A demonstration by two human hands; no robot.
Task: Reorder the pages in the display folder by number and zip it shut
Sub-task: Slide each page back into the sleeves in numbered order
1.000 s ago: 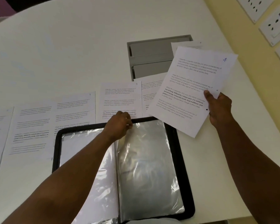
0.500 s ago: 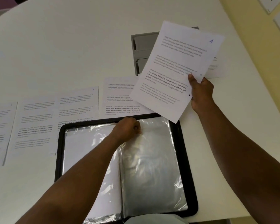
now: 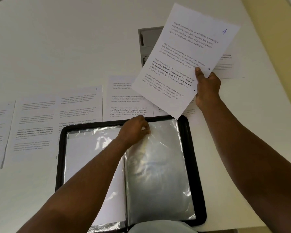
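A big white table (image 3: 74, 39) fills the room in front of the person. On it, near the person, lies the open display folder (image 3: 190, 165) with its black edge all around. Its clear plastic sleeves (image 3: 160, 174) shine and crinkle. The left side of the folder looks white under the plastic, and the right side looks grey.

Past the folder, a row of printed pages (image 3: 81, 105) lies flat on the table, side by side, going off to the left. Some of them tuck a little under the folder's far edge. One more page (image 3: 228, 68) lies far to the right. A grey box (image 3: 146, 41) sits farther back on the table, partly hidden.

Both arms are bare and reach forward from the near side. The left arm crosses over the folder. The left hand (image 3: 134, 130) sits at the top middle of the folder, with its fingers curled, pinching the top of a plastic sleeve on the right side.

The right arm is raised on the right. The right hand (image 3: 207, 86) holds up a page marked 4 (image 3: 183, 61) in the air, above the table and tilted. The thumb presses on the front of the paper at its right edge, and the other fingers are behind it. This page has a blue 4 in its top corner and two dark dots by the edge near the thumb.
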